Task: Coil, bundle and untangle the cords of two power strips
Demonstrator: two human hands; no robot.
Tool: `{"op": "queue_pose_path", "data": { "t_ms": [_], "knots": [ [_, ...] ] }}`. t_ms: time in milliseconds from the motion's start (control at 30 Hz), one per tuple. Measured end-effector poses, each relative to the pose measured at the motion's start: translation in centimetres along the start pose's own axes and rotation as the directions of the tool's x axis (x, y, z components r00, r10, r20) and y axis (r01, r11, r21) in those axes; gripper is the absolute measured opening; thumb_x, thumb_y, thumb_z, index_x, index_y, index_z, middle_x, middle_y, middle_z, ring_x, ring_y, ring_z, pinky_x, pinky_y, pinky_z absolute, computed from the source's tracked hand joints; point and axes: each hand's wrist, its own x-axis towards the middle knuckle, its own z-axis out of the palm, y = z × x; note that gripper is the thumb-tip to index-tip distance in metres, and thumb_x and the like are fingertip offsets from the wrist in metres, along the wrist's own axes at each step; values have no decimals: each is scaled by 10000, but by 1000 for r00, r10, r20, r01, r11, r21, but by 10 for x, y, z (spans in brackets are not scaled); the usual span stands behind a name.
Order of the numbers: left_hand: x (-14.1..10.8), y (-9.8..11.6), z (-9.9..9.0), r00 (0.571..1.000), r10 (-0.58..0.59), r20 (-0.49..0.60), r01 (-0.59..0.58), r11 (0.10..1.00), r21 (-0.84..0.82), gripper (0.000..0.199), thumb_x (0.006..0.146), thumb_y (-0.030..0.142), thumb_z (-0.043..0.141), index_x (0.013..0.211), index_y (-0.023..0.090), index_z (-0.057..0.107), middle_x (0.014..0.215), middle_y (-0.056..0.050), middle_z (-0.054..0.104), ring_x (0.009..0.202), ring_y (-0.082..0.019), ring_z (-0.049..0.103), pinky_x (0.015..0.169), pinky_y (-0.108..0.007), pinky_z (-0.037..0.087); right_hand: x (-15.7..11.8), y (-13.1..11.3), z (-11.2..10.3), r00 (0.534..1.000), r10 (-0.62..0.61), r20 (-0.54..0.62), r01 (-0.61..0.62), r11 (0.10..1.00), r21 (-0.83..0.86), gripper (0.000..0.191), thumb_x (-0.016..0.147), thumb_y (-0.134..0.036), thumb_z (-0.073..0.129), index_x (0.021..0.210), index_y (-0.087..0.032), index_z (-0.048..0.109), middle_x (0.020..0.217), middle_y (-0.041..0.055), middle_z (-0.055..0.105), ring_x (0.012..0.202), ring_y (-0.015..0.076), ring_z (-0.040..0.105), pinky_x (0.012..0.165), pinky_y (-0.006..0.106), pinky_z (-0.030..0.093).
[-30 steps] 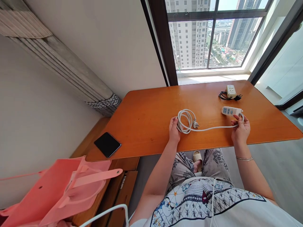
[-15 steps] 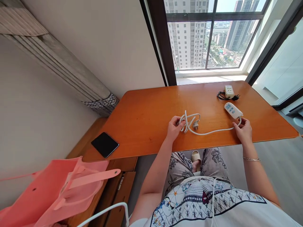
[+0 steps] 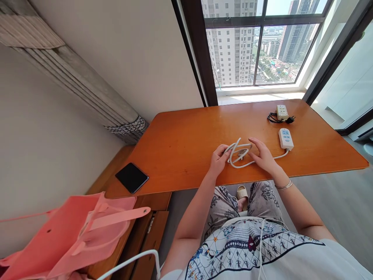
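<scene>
A white power cord [image 3: 237, 166] lies in loose loops near the front edge of the wooden table [image 3: 180, 144]. My left hand [image 3: 219, 160] is closed on the left side of the loops. On their right side, my right hand [image 3: 263, 156] has its thumb and fingers apart around the coil; whether it touches the cord is hard to tell. The cord's plug [image 3: 241, 154] shows inside the loops. Rightward the cord runs under my right hand to a white power strip [image 3: 286, 139], which rests on the table.
Behind the power strip sits a smaller cream socket block [image 3: 282, 112] with a bundled black cord [image 3: 275, 118]. A dark tablet or phone [image 3: 132, 177] lies at the table's left corner. A pink bag [image 3: 96, 229] stands at lower left. A window [image 3: 256, 54] is beyond the table.
My right hand has let go of the cord near the power strip and moved left to the coil. The strip has turned more upright in view. My left hand keeps its hold.
</scene>
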Motion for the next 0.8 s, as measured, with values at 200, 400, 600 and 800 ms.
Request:
{"op": "queue_pose_path", "data": {
  "t_ms": [200, 400, 600, 800],
  "knots": [
    [14, -8, -22, 900, -164, -403, 16, 938, -346, 268, 721, 442, 816, 822, 197, 781, 910, -64, 766, 841, -162, 665, 837, -295, 515, 7, 0, -6, 985, 20, -171, -13, 999, 44, 184, 973, -321, 519, 949, -226, 675, 916, 63, 716, 863, 218, 655, 828, 385, 533],
    [31, -1, -82, 702, -327, -633, -83, 845, -529, 58, 789, 229, 703, 793, 183, 738, 729, 3, 668, 517, -32, 474, 569, -192, 396, -6, 14, -45, 832, 104, -546, -118, 993, 10, 176, 921, -339, 569, 935, -211, 689, 851, 29, 637, 801, 187, 583, 755, 332, 480],
    [31, -4, -132, 671, -236, -703, -108, 907, -407, 134, 787, 210, 562, 664, 179, 603, 498, 95, 288, 403, -42, 222, 497, -196, 313, -16, 51, -86, 589, 387, -709, -233, 922, 310, 221, 789, -372, 609, 912, -189, 629, 870, 20, 623, 815, 180, 592, 761, 325, 489],
    [28, -13, -148, 632, 27, -774, 18, 999, 49, 145, 798, 221, 475, 662, 204, 523, 673, 2, 533, 609, -110, 483, 602, -224, 420, -32, 61, -108, 593, 463, -659, -342, 886, 314, 280, 763, -403, 641, 944, -190, 622, 866, 26, 605, 788, 180, 567, 717, 321, 488]
  ]
}}
